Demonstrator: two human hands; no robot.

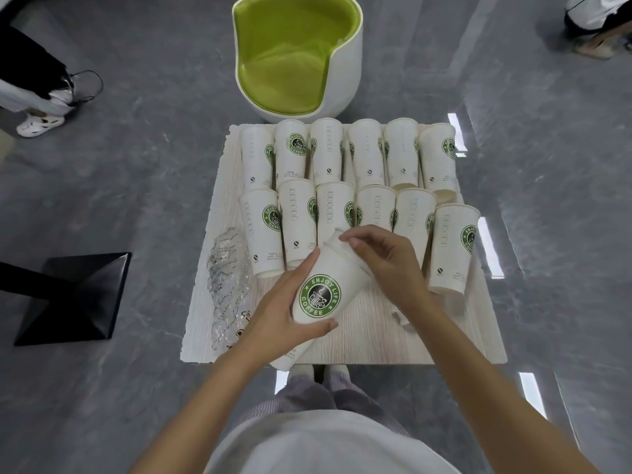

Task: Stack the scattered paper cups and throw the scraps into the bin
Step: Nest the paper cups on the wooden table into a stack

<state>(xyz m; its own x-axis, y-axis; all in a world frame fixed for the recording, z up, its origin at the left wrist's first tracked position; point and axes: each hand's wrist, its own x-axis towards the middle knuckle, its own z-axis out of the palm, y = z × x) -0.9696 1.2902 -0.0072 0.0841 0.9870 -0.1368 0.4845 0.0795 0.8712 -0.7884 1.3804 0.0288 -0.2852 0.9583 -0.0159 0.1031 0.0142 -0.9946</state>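
Observation:
A white paper cup (323, 285) with a green coffee logo is tilted over the near middle of the small wooden table (393, 343). My left hand (284, 309) wraps around its body. My right hand (386, 261) pinches at the cup's rim end, fingers bent. Several more white logo cups (372, 159) stand upside down in two rows across the far half of the table. A crumpled clear plastic wrapper (227, 278) lies along the table's left edge. A small white scrap (400, 318) lies under my right wrist.
A white tub chair with a green seat (297, 53) stands just beyond the table. A black table base (75, 295) sits on the grey floor at left. People's legs show at far left (37, 94) and top right (595, 25).

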